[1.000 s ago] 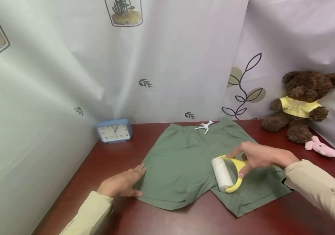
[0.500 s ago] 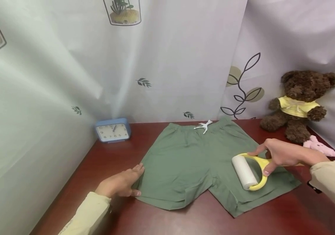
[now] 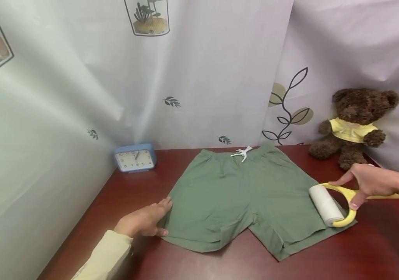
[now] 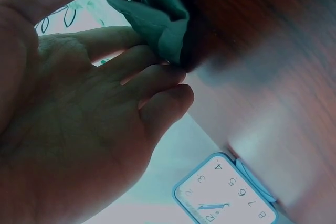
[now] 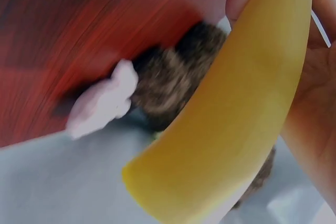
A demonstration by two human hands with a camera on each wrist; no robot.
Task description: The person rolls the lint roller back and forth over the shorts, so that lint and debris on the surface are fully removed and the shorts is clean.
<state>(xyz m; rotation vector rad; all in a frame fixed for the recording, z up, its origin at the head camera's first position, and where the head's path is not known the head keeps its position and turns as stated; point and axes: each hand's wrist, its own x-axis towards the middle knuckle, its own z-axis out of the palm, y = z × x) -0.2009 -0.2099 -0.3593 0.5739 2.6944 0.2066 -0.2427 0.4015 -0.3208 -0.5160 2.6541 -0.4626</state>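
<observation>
Green shorts [image 3: 220, 194] with a white drawstring [image 3: 243, 153] lie spread on the dark red table. My right hand [image 3: 374, 182] grips a lint roller by its yellow handle; the white roll [image 3: 326, 205] lies over the right leg's outer edge, near the hem. In the right wrist view the yellow handle [image 5: 231, 103] fills the middle, with fingers round its upper end. My left hand [image 3: 145, 218] rests at the shorts' left edge, fingers extended. In the left wrist view its fingertips [image 4: 176, 98] meet the folded green cloth [image 4: 157, 19].
A blue alarm clock [image 3: 135, 158] stands at the back left by the curtain wall. At the back right sits a brown teddy bear [image 3: 355, 120] in a yellow shirt. A small pink plush toy [image 5: 102, 100] lies beside it.
My right hand has moved the lint roller rightward across the right leg, from near the crotch to the outer edge. The left hand stays where it was at the left edge.
</observation>
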